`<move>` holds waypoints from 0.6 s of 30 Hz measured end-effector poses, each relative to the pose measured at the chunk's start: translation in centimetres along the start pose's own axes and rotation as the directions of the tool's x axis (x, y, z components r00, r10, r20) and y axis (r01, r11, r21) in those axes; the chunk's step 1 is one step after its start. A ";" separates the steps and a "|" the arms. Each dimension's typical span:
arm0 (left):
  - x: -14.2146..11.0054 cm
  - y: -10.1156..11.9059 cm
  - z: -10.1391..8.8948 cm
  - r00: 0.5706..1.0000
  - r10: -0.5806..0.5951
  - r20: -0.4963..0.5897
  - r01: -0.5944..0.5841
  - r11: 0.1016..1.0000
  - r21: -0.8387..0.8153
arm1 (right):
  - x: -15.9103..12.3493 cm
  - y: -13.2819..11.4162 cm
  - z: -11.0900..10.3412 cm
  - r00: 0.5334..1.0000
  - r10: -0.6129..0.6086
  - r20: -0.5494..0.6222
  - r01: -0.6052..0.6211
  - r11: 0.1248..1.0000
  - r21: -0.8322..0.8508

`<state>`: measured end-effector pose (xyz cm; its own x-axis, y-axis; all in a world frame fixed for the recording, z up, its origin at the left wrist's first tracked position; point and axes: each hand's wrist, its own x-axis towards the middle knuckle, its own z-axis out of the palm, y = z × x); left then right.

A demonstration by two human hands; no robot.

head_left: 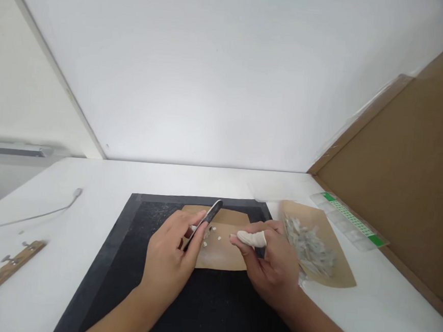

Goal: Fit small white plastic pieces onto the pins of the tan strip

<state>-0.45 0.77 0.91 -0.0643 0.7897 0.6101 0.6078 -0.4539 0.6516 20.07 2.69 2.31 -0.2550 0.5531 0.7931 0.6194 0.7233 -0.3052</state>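
My left hand (171, 251) is closed round a slim black nail file (206, 221), which slants up and away from me. My right hand (271, 262) has a white rubber finger cot (252, 238) on one finger, and its fingertips are pinched together on something too small to make out. Both hands hover over a brown paper sheet (222, 255) lying on a black mat (202, 308). A few small white bits (212, 236) lie on the paper between the hands.
A second brown paper (336, 272) with a heap of small clear pieces (310, 247) lies to the right. A clear strip with green ends (349, 221) rests by a cardboard wall (407, 191). At left are a wooden hook rack (2, 274) and a cable (29, 216).
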 end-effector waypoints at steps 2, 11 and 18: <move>0.0 0.0 0.0 1.000 -0.002 0.004 0.002 1.000 -0.025 | 0.0 0.1 0.0 1.000 0.001 -0.004 -0.001 1.000 0.011; -0.3 1.1 -0.1 0.966 -0.132 0.222 0.221 0.869 -0.443 | -0.3 0.0 -0.4 0.991 -0.129 0.028 0.127 0.991 0.050; -0.4 1.6 -0.3 0.940 -0.138 0.313 0.299 0.777 -0.554 | -0.5 -0.2 -0.7 0.985 -0.172 0.012 0.171 0.983 0.059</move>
<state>0.34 -0.36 1.88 0.1032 0.9339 0.3424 0.0146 -0.3456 0.9383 20.59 1.97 2.38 -0.3667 0.4253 0.8274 0.5216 0.8305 -0.1957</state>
